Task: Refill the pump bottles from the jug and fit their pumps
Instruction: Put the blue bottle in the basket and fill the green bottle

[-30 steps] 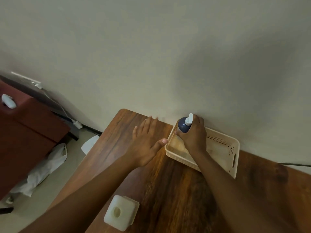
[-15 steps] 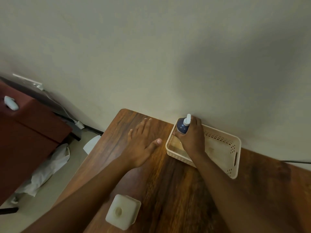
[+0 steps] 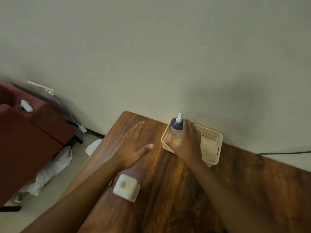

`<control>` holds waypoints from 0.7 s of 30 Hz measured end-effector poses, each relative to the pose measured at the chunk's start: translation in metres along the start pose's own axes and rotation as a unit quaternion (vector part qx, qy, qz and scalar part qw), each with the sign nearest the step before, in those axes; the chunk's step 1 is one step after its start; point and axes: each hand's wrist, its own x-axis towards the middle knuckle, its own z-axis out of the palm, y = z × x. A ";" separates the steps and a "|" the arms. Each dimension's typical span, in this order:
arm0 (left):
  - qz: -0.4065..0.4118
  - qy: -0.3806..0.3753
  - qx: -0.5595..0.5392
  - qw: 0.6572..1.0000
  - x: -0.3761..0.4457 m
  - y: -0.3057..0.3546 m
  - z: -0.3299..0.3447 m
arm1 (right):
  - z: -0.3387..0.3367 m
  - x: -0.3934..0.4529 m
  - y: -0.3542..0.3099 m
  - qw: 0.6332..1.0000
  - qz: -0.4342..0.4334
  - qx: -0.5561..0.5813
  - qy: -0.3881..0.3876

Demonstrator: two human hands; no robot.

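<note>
right hand [image 3: 186,145] has its grip wrapped round one pump bottle [image 3: 175,132], thumb on the near side, fingers behind; bottle stands upright w/ dark cap & white nozzle at the left end of one cream basket [image 3: 211,145] by the wall. left hand [image 3: 133,148] lies flat on the wood table [image 3: 168,190], fingers straight, grip wide open, holding nothing. one white jug [image 3: 126,187] sits nearer, mouth open, beside the left forearm.
</note>
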 end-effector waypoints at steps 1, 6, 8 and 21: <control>-0.002 0.001 -0.006 1.000 -0.011 0.003 -0.001 | -0.004 -0.009 -0.004 1.000 -0.011 0.005 -0.008; -0.040 0.027 -0.035 0.998 -0.067 0.012 -0.006 | -0.022 -0.055 -0.025 0.995 -0.079 0.004 -0.061; -0.056 0.026 -0.050 0.997 -0.088 0.011 -0.008 | -0.027 -0.073 -0.034 0.993 -0.088 -0.005 -0.082; -0.175 -0.048 -0.179 0.967 -0.134 -0.071 0.041 | -0.035 -0.147 -0.049 0.991 -0.070 -0.004 -0.118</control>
